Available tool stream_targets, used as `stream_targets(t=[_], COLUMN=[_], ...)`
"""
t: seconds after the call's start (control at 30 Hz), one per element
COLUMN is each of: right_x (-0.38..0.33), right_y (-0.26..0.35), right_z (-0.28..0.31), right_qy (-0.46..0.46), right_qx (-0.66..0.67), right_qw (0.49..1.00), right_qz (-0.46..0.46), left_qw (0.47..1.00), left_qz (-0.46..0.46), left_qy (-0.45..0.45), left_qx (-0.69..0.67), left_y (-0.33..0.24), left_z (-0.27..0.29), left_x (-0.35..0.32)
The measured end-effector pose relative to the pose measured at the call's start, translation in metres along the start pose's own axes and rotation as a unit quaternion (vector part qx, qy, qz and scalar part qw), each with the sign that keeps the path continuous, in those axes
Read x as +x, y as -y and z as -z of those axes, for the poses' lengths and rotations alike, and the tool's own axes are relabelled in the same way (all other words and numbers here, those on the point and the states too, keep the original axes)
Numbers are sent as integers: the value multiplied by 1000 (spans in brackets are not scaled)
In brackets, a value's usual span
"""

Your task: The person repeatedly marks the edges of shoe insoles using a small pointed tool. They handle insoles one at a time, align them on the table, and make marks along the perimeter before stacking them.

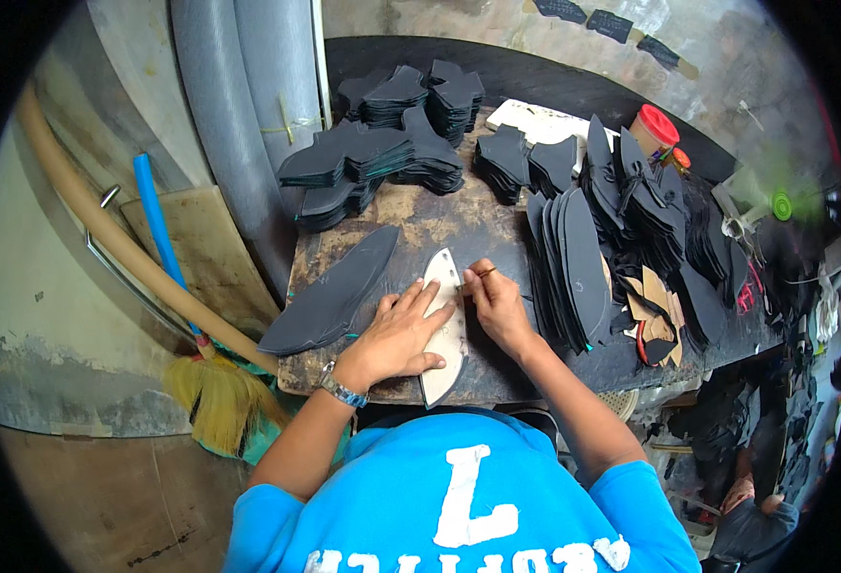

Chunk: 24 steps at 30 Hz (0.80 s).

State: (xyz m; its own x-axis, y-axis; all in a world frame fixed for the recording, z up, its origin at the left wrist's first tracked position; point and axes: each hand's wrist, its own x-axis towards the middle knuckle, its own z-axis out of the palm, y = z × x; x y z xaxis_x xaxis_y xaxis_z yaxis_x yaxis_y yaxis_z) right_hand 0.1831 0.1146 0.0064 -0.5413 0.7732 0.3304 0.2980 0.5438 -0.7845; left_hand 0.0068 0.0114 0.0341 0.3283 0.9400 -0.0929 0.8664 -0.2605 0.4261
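Note:
A pale, curved cardboard template [446, 334] lies on a dark sheet on the worn wooden worktable [439, 224]. My left hand [396, 334], with a wristwatch, presses flat on the template's left side. My right hand [497, 301] pinches a thin marking tool [475, 278] at the template's right edge. A stack of long, dark cut pieces [330, 296] lies just left of my left hand.
Piles of black cut shapes [372, 158] fill the table's back. Upright dark soles [573, 263] lean at the right, with a red-lidded jar [654, 129] behind. A broom [215, 392] with a blue handle and grey pipes [248, 105] stand left. Another person's hand [740, 492] shows at lower right.

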Motion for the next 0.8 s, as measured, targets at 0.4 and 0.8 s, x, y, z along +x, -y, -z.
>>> stream_targets(t=[0.4,0.8], right_x=[23,46], right_y=[-4,-10], right_z=[-18,-18], right_qy=[-71,-40], right_qx=[-134,11], right_qw=[968,999], right_qz=[200,-14], left_qw=[1000,1000], left_qz=[10,15], left_qy=[7,3], left_qx=[12,8], left_y=[-4,-3], left_z=[5,1], left_x=[1,2])
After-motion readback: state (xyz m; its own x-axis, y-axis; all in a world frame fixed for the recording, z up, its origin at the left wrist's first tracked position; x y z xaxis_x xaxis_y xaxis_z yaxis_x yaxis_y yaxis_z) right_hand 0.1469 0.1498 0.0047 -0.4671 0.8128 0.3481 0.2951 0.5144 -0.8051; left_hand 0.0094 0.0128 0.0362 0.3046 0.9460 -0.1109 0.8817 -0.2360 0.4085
